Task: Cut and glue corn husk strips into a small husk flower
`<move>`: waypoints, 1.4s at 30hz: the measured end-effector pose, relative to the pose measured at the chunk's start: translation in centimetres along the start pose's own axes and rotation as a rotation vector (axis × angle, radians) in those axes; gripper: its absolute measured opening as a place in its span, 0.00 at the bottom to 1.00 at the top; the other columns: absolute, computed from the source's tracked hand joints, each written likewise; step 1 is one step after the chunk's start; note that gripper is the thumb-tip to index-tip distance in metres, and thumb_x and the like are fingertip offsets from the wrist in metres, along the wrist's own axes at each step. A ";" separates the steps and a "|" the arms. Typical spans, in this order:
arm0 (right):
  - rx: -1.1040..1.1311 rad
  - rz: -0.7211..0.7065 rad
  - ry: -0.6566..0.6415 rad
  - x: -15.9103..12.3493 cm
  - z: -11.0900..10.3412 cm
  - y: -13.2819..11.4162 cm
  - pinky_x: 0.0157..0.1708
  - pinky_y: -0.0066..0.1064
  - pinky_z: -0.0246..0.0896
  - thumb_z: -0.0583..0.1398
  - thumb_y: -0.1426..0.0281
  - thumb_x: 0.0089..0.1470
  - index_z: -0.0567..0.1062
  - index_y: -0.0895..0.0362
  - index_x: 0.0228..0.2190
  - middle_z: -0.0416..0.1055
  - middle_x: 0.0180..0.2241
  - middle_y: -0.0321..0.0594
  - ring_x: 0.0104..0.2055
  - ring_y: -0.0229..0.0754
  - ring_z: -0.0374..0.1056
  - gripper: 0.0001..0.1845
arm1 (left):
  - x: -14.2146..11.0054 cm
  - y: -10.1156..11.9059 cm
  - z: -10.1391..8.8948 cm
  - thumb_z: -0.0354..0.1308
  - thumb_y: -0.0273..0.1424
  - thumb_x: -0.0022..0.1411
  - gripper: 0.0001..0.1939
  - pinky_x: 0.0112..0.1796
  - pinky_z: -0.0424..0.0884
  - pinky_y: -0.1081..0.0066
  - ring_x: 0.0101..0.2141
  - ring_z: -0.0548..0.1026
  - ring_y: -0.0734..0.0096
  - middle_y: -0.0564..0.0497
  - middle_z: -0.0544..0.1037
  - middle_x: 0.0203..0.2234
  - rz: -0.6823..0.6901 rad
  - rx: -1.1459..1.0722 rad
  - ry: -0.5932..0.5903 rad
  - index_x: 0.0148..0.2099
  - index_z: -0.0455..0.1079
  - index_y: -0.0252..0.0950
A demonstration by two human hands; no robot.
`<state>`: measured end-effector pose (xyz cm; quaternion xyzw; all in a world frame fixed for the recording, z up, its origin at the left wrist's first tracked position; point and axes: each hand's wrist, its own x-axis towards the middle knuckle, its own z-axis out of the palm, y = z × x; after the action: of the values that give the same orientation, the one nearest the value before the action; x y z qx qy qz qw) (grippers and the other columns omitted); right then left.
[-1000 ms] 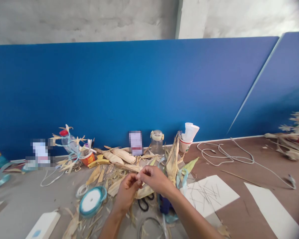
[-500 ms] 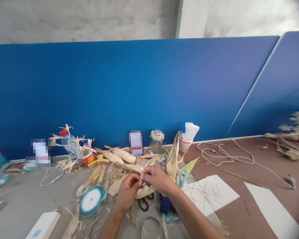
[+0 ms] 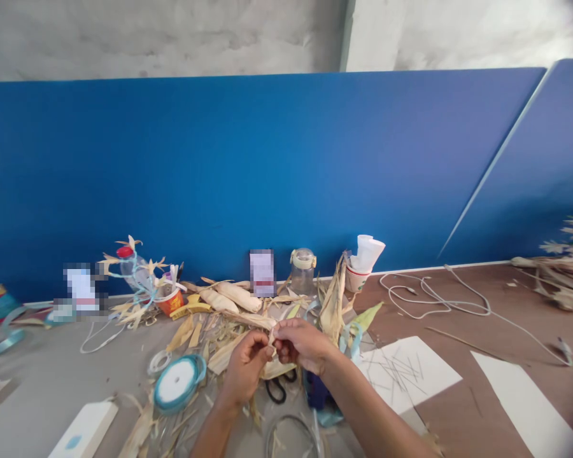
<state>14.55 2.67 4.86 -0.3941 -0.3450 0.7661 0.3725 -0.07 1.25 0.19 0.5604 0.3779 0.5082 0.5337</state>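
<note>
Strip of pale material [image 3: 272, 337] at the meeting point of my two hands, held above the spread of corn husks [image 3: 222, 358]. My left hand [image 3: 246, 366] is curled, its thumb and forefinger narrowed on the lower part of the strip; my right hand [image 3: 303, 343] pinches the piece from the opposite side, its other fingers bent beneath. Compared with half a second ago, my right fingers have curled further under and more of the strip shows between the fingertips; I judge from this that the piece is being turned or shaped in a grip shared by both hands. It is probably dry husk, though too small and blurred to be certain. About the hands: to the left, a roll of blue ribbon [image 3: 176, 381]; just below, black handles [image 3: 277, 402]; to the right, a sheet of white paper [image 3: 437, 378] bearing thin dark sticks [image 3: 398, 369], some crossing one another.
</note>
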 end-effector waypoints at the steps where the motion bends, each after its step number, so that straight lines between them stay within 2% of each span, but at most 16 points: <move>1: 0.044 0.006 -0.007 0.0 -0.1 -0.1 0.17 0.23 0.43 0.58 0.73 0.36 0.66 0.59 0.17 0.61 0.12 0.28 0.13 0.28 0.51 0.04 | 0.0 0.0 0.0 0.63 0.39 0.49 0.13 0.28 0.61 0.73 0.24 0.65 0.73 0.54 0.69 0.21 0.009 0.018 0.010 0.27 0.68 0.35; 6: 0.136 -0.069 0.056 0.0 -0.5 -0.7 0.18 0.24 0.43 0.60 0.63 0.45 0.64 0.58 0.17 0.58 0.12 0.26 0.13 0.28 0.49 0.15 | -0.1 0.4 0.3 0.64 0.39 0.47 0.13 0.27 0.59 0.74 0.23 0.63 0.74 0.55 0.67 0.19 -0.019 0.068 0.044 0.26 0.68 0.34; 9: 0.031 -0.167 0.107 -0.3 -0.3 -0.7 0.18 0.25 0.40 0.60 0.54 0.45 0.63 0.58 0.16 0.56 0.12 0.26 0.14 0.28 0.47 0.21 | -0.1 0.6 0.4 0.65 0.41 0.45 0.15 0.26 0.59 0.74 0.22 0.63 0.74 0.55 0.67 0.18 -0.059 0.024 0.065 0.26 0.67 0.35; 12: -0.122 -0.256 0.124 -0.9 0.2 -0.7 0.20 0.25 0.40 0.61 0.51 0.41 0.66 0.58 0.18 0.56 0.14 0.27 0.16 0.29 0.48 0.23 | 0.0 0.5 0.3 0.65 0.42 0.44 0.16 0.26 0.59 0.74 0.22 0.63 0.74 0.56 0.67 0.18 -0.065 -0.014 0.071 0.26 0.67 0.35; 15: -0.253 -0.281 0.093 -1.3 0.5 -0.6 0.21 0.25 0.42 0.62 0.53 0.41 0.68 0.58 0.19 0.57 0.15 0.27 0.18 0.30 0.49 0.20 | 0.0 0.4 0.1 0.65 0.42 0.45 0.16 0.27 0.60 0.74 0.23 0.63 0.74 0.56 0.67 0.19 -0.064 -0.025 0.057 0.27 0.67 0.35; 19: -0.434 -0.287 0.102 -1.2 0.5 -0.3 0.23 0.25 0.45 0.63 0.64 0.39 0.70 0.58 0.20 0.62 0.16 0.29 0.21 0.32 0.53 0.11 | 0.0 0.5 0.1 0.65 0.41 0.46 0.16 0.28 0.61 0.73 0.24 0.64 0.74 0.55 0.69 0.20 -0.056 -0.025 0.052 0.28 0.68 0.34; 23: -0.418 -0.287 0.097 -1.1 0.6 -0.2 0.23 0.25 0.45 0.60 0.68 0.38 0.70 0.58 0.18 0.62 0.15 0.29 0.20 0.31 0.52 0.06 | 0.0 0.8 0.3 0.65 0.42 0.44 0.17 0.28 0.60 0.73 0.24 0.64 0.74 0.55 0.68 0.19 -0.061 -0.018 0.037 0.26 0.67 0.34; 31: -0.189 -0.155 0.030 -0.6 0.7 -0.1 0.18 0.25 0.38 0.59 0.66 0.36 0.66 0.58 0.14 0.58 0.11 0.27 0.14 0.28 0.48 0.10 | -0.1 1.2 0.5 0.64 0.42 0.46 0.16 0.28 0.62 0.73 0.23 0.66 0.73 0.54 0.70 0.19 -0.023 -0.026 -0.004 0.25 0.66 0.36; 36: -0.105 -0.085 0.033 -0.1 0.6 0.4 0.16 0.24 0.39 0.61 0.66 0.38 0.63 0.58 0.14 0.57 0.10 0.27 0.12 0.27 0.49 0.13 | -0.1 0.8 0.5 0.65 0.41 0.46 0.15 0.27 0.62 0.73 0.23 0.66 0.73 0.53 0.71 0.21 0.010 -0.045 -0.002 0.26 0.67 0.35; 42: -0.105 -0.112 0.098 0.5 1.1 0.9 0.15 0.23 0.37 0.60 0.63 0.43 0.60 0.57 0.13 0.53 0.08 0.25 0.10 0.26 0.45 0.18 | -0.1 0.4 0.3 0.64 0.41 0.47 0.14 0.28 0.63 0.72 0.24 0.67 0.72 0.53 0.70 0.21 0.059 -0.007 0.003 0.26 0.68 0.35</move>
<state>13.16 2.38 4.50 -0.4301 -0.3876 0.7047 0.4101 0.18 1.07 0.58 0.5685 0.3604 0.5260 0.5199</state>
